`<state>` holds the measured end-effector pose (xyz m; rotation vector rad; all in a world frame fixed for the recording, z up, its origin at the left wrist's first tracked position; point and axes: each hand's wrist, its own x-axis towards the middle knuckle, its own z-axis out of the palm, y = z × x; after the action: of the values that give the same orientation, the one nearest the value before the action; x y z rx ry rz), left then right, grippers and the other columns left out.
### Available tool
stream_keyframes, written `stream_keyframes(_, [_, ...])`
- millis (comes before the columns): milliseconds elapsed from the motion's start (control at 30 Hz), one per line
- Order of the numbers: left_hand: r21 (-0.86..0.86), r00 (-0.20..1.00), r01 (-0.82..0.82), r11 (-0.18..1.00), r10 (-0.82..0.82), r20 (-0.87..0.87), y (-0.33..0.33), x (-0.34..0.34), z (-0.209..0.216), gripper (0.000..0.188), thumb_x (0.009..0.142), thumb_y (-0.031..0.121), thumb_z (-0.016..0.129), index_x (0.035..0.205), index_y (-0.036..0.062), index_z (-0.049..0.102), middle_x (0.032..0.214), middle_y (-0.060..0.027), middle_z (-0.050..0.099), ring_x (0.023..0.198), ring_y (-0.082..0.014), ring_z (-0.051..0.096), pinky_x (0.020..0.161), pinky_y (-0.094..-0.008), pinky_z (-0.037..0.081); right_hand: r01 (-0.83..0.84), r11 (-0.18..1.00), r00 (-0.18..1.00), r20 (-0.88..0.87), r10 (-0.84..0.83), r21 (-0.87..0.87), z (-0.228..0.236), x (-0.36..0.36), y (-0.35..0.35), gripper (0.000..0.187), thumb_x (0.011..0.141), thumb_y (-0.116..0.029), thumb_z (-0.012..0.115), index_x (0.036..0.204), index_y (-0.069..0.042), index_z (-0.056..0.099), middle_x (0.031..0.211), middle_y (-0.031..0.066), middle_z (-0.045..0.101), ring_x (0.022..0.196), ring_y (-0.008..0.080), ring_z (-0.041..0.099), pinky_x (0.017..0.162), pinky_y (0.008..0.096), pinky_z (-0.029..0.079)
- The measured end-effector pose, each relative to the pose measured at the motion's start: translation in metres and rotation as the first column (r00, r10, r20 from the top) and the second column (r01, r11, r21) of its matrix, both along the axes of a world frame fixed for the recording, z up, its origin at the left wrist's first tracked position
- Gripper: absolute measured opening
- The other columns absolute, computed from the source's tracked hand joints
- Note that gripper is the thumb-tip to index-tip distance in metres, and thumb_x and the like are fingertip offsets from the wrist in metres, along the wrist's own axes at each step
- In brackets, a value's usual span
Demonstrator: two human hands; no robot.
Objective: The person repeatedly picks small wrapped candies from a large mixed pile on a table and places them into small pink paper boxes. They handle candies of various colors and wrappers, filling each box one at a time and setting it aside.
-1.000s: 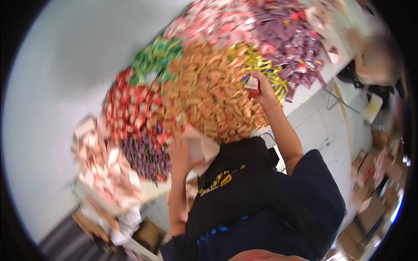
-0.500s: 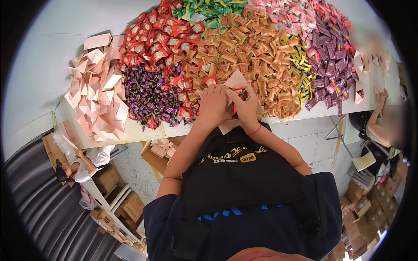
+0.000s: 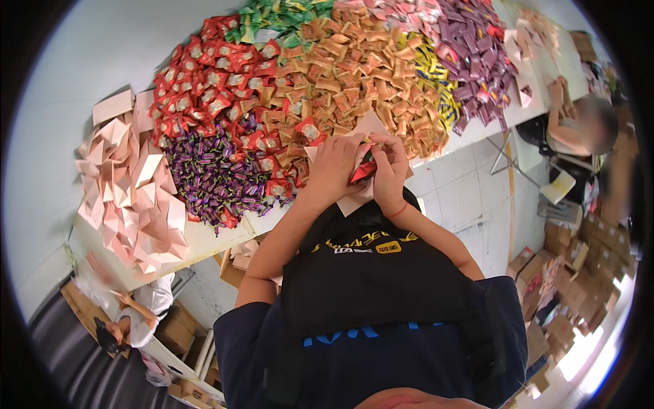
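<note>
In front of my chest, at the table's near edge, both hands are closed on a small pale pink paper box (image 3: pixel 368 124) with its flaps spread. My left hand (image 3: pixel 334 169) grips its left side, fingers bent over the top. My right hand (image 3: pixel 388 174) pinches its right side near the upper flap. Between the hands a shiny red wrapped sweet (image 3: pixel 364 172) shows in the box opening; the other contents are hidden by my fingers. Just beyond lie heaps of brown-orange wrapped sweets (image 3: pixel 347 85), red wrapped sweets (image 3: pixel 211 78) and small purple wrapped sweets (image 3: pixel 218 170).
Many folded pink boxes (image 3: pixel 133 194) are piled on the table's left end. Green packets (image 3: pixel 283 17), yellow packets (image 3: pixel 436 75) and dark purple packets (image 3: pixel 477 65) lie farther off. One person (image 3: pixel 139 317) sits at left, another (image 3: pixel 569 129) at right. Cardboard cartons (image 3: pixel 579 266) stand at right.
My view has turned, so the table and heaps sit farther left and slope more. The red sweet between my hands shows more now. Both hands stay on the pink box.
</note>
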<state>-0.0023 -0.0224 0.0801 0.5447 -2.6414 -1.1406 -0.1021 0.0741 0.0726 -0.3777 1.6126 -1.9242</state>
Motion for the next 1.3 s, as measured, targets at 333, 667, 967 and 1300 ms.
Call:
stream_keyframes(333, [-0.095,0.998,-0.027,0.995,0.031,0.045,0.008,-0.038,0.000,0.089,0.055,0.016,0.082,0.132,0.0073,0.038,0.118,-0.0145,0.050,0.115,-0.0358,0.045,0.096,-0.0448,0.037,-0.201,0.974,0.905,-0.361,0.226,0.107,-0.025,-0.048,0.006,0.027,0.078,0.011,0.049,0.103,0.001,0.055,0.104,0.0086,0.056,0.100,0.0144,0.054,0.090,0.0263,0.043])
stream_keyframes(667, [-0.018,0.994,-0.096,0.995,0.096,0.043,0.029,-0.142,0.004,0.090,0.062,0.012,0.079,0.139,0.0073,0.033,0.123,-0.0178,0.049,0.116,-0.0395,0.045,0.098,-0.0475,0.037,-0.315,0.948,0.881,0.358,0.310,-0.045,0.002,-0.151,0.033,0.038,0.082,0.006,0.050,0.120,0.000,0.052,0.125,0.0134,0.053,0.105,0.0194,0.054,0.091,0.0301,0.044])
stream_keyframes(967, [-0.025,0.983,-0.036,0.999,0.040,0.178,0.018,-0.202,-0.008,0.103,0.059,0.012,0.077,0.147,0.0078,0.023,0.119,-0.0183,0.049,0.116,-0.0394,0.044,0.099,-0.0483,0.035,-0.431,0.882,0.787,-0.398,0.471,0.193,-0.029,-0.217,0.011,0.050,0.077,0.004,0.056,0.127,0.002,0.050,0.126,0.0226,0.049,0.125,0.0387,0.042,0.110,0.0431,0.030])
stream_keyframes(1300, [-0.225,0.955,-0.095,0.970,0.152,0.255,-0.047,-0.241,-0.006,0.101,0.058,0.016,0.077,0.145,0.0057,0.025,0.114,-0.0216,0.046,0.114,-0.0414,0.042,0.098,-0.0498,0.033,0.259,0.868,0.533,-0.812,0.237,0.424,-0.121,-0.468,-0.031,0.034,0.080,-0.008,0.062,0.113,-0.007,0.060,0.108,0.0141,0.063,0.090,0.0289,0.064,0.073,0.0382,0.052])
